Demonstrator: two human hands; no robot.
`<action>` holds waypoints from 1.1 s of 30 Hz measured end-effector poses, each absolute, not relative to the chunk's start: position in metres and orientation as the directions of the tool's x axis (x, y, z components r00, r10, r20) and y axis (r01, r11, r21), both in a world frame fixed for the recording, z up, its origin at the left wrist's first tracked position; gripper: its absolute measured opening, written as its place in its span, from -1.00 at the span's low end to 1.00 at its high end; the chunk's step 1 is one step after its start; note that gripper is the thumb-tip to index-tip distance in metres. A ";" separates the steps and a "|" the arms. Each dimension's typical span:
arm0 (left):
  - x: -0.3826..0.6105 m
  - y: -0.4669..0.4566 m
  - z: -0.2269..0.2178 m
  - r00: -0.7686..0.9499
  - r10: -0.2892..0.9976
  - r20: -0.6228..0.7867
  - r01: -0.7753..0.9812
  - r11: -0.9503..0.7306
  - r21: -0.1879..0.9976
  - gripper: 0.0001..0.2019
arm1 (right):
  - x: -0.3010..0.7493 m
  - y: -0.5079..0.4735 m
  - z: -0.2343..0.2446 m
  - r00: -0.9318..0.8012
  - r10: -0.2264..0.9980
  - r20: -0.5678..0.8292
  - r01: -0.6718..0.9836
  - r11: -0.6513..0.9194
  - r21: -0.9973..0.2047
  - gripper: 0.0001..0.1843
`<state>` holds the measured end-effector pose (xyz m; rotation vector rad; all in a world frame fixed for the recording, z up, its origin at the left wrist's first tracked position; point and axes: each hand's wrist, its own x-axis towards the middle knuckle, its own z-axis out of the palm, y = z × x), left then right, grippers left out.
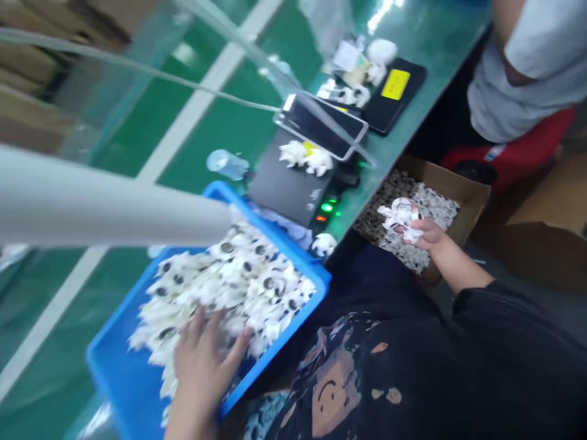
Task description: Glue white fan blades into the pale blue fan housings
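My left hand (pixel 204 354) lies flat, fingers spread, on the white parts (pixel 229 278) heaped in the blue tray (pixel 114 373), while my right hand (pixel 424 233) grips a few (pixel 400 214) above the cardboard box (pixel 463 198) beside the counter (pixel 426 43).

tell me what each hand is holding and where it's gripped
The right hand holds a small bunch of white parts, fingers closed around its lower side. The left hand lies flat on the white parts in the blue bin, grasping nothing.

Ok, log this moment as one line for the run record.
left hand: flat on white plastic parts in blue plastic tray | right hand: holding white parts over brown cardboard box | black scale: lit
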<state>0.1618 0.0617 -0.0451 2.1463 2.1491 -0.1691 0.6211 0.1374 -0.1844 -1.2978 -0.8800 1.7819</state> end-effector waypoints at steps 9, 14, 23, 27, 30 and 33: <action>0.190 0.057 -0.048 -0.157 0.984 0.087 0.961 0.132 0.243 -0.55 | 0.522 0.146 -0.071 -0.664 0.660 0.351 -0.677 -0.331 -0.658 -0.34; 0.191 0.053 -0.047 -0.171 0.975 0.141 0.935 0.115 0.335 -0.51 | 0.449 0.158 -0.024 -0.769 0.539 0.345 -0.294 0.182 -0.938 -0.30; 0.193 0.052 -0.049 -0.074 0.990 0.122 0.929 0.024 0.369 -0.50 | 0.426 0.135 -0.009 -0.810 0.575 0.119 0.463 0.750 -0.473 -0.51; 0.194 0.053 -0.044 0.003 0.999 0.039 0.938 -0.016 0.345 -0.53 | 0.457 0.130 -0.018 -0.717 0.471 0.515 0.224 0.854 -0.469 -0.74; 0.189 0.051 -0.040 0.039 0.997 -0.064 0.949 -0.017 0.314 -0.52 | 0.493 0.131 -0.061 -0.557 0.435 0.707 0.143 0.890 -0.434 -0.82; 0.175 0.050 -0.043 0.068 0.988 -0.140 0.965 -0.029 0.261 -0.49 | 0.540 0.133 -0.132 -0.295 0.866 0.403 0.598 0.496 -0.629 -0.90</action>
